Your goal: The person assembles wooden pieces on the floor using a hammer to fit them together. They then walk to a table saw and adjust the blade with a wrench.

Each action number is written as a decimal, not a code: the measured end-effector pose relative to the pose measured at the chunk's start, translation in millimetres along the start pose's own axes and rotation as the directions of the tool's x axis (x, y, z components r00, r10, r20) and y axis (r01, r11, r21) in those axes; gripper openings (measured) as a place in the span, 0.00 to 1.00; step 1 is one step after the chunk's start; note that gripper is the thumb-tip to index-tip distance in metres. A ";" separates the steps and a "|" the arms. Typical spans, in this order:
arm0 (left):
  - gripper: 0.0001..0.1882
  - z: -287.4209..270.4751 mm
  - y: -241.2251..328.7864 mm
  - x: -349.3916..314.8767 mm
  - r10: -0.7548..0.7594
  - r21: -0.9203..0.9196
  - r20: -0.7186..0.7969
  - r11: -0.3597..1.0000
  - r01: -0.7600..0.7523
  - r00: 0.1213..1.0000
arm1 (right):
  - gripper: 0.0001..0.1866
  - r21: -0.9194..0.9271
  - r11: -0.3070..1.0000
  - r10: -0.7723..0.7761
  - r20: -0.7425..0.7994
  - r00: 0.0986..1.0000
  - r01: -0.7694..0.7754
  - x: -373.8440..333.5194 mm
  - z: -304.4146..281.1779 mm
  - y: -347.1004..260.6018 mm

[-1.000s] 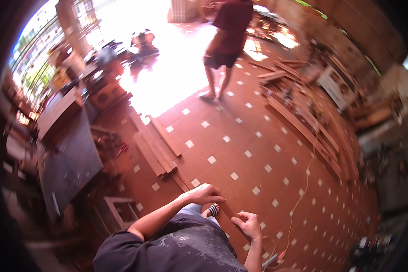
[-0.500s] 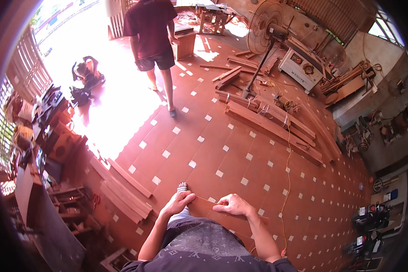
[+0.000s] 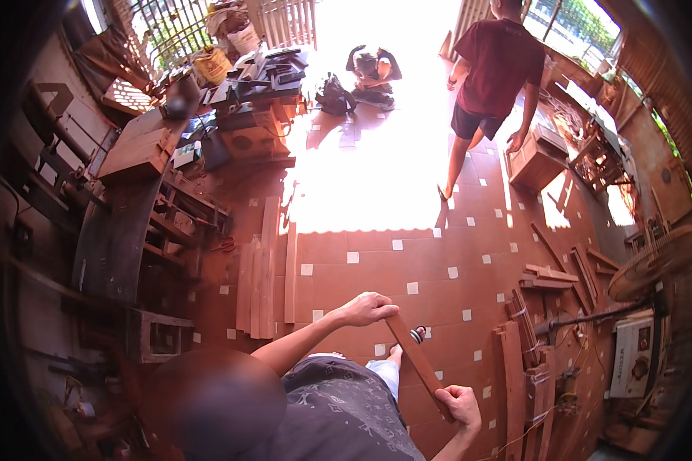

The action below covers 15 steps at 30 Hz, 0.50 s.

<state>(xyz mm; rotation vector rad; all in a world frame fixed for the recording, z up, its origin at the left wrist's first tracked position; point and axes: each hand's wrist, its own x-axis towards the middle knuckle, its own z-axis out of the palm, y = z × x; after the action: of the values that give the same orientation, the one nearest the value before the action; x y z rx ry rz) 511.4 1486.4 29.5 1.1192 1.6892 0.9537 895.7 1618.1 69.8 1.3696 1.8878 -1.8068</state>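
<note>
A narrow reddish-brown wooden strip (image 3: 415, 356) stretches between my two hands in front of my body. My left hand (image 3: 367, 309) is closed on its far end, thumb on top. Around the strip close to its nearer end wraps my right hand (image 3: 460, 405), with a short piece sticking out below the fingers. The strip is held in the air over the tiled floor, slanting from far left to near right.
Long planks (image 3: 263, 269) lie on the floor at left beside a cluttered workbench (image 3: 115, 230). More timber (image 3: 527, 384) lies at right, near a fan (image 3: 653, 261) and a white machine (image 3: 633, 357). Another person (image 3: 496, 77) stands ahead by a wooden cabinet (image 3: 538, 157).
My view has swung to the left, so the doorway is now straight ahead. The strip has turned from roughly level to steeply slanted, still in both hands. The other person has stepped on.
</note>
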 end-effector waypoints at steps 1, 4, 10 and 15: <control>0.27 1.3 7.0 17.3 -0.039 -0.012 -0.041 0.999 0.038 0.998 | 0.15 -0.023 1.000 -0.009 0.015 1.000 0.009 20.9 -25.7 -11.1; 0.25 16.1 6.6 72.7 -0.126 -0.152 -0.196 0.984 0.097 0.972 | 0.17 -0.142 0.990 -0.013 0.057 0.998 0.021 83.9 -97.5 -59.4; 0.27 24.1 14.2 155.3 -0.254 -0.255 -0.433 0.955 0.152 0.865 | 0.20 -0.421 0.883 -0.129 0.207 0.970 0.207 181.4 -203.7 -160.0; 0.34 -10.6 26.1 203.3 -0.357 -0.160 -0.551 0.932 0.324 0.754 | 0.22 -0.558 0.749 -0.208 0.315 0.926 0.358 259.6 -242.5 -235.5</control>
<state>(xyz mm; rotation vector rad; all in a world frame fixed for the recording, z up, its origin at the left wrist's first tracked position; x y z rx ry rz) 464.9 1685.0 6.5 0.4571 2.2382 1.1565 692.8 1990.5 111.8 0.6359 2.3399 -1.1915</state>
